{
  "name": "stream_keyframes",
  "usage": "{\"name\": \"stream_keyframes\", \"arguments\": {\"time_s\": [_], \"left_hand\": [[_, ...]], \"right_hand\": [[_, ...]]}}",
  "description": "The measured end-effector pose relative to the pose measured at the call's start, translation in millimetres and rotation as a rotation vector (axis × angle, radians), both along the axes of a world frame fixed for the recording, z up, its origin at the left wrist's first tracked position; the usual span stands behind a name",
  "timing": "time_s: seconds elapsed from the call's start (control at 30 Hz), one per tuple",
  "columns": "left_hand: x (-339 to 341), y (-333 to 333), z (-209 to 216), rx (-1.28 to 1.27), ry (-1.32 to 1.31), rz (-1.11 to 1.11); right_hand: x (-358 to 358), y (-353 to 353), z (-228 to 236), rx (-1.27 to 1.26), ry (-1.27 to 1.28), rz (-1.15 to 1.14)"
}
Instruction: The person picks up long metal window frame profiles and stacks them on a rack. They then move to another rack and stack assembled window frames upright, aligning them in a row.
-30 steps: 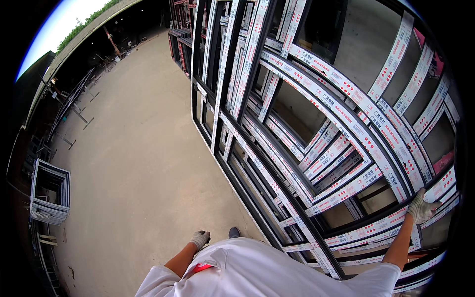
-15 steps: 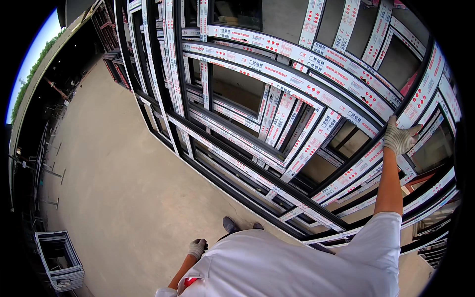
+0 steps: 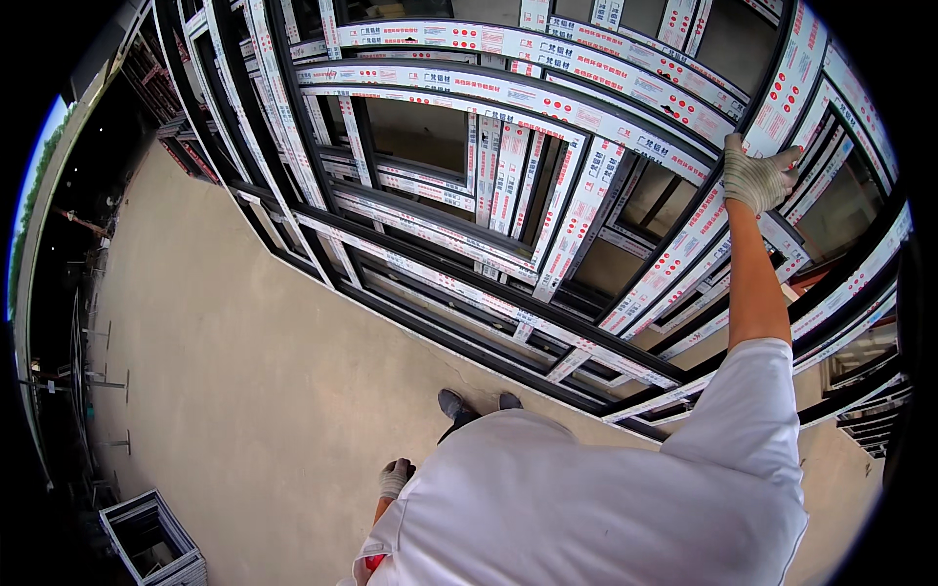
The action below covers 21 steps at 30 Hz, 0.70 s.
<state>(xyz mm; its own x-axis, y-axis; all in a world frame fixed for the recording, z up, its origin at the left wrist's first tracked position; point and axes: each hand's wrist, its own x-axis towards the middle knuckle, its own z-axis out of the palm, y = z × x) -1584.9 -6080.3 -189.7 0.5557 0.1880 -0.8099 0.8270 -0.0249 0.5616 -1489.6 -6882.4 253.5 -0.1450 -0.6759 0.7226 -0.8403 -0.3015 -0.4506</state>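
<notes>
My right hand (image 3: 756, 178), in a pale striped glove, is closed around the upright bar of a large window frame (image 3: 666, 266). The frame is dark, covered in white protective film with coloured print, and leans with others like it. Its thumb and fingers lie across the bar's two edges. Low at my side hangs my left hand (image 3: 396, 479), gloved too, fingers curled in. Nothing shows in it, and it is well apart from the frames.
Several more filmed frames (image 3: 430, 66) stand behind, some with curved top bars. A stack of small rectangular frames (image 3: 156, 532) sits on the concrete floor (image 3: 234, 391) at lower left. My shoes (image 3: 451, 402) are close to the frames' bottom edge. Metal stands (image 3: 112, 384) line the far left.
The view has shifted, so the frames appear further left and the floor stack lower. My right hand keeps its hold on the same bar. My left hand still hangs at my side.
</notes>
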Motion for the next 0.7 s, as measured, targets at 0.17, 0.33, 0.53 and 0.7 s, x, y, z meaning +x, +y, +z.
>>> {"name": "stream_keyframes", "arguments": {"time_s": [0.17, 0.33, 0.53, 0.7], "left_hand": [[-30.0, 14.3, -8.7, -0.047, 0.007, -0.061], [-59.1, 9.4, -2.2, 0.035, -0.008, -0.052], [-75.2, 6.6, -1.1, 0.007, 0.044, 0.017], [-61.6, -29.3, 85.7, 0.103, 0.066, 0.008]], "right_hand": [[1.7, 5.2, 3.0, 0.071, 0.018, -0.019], [1.6, -0.8, -3.3, -0.01, 0.045, -0.001], [-4.9, -8.2, -2.6, 0.089, 0.037, -0.011], [-3.2, -1.4, -3.1, 0.106, 0.06, 0.063]]}}
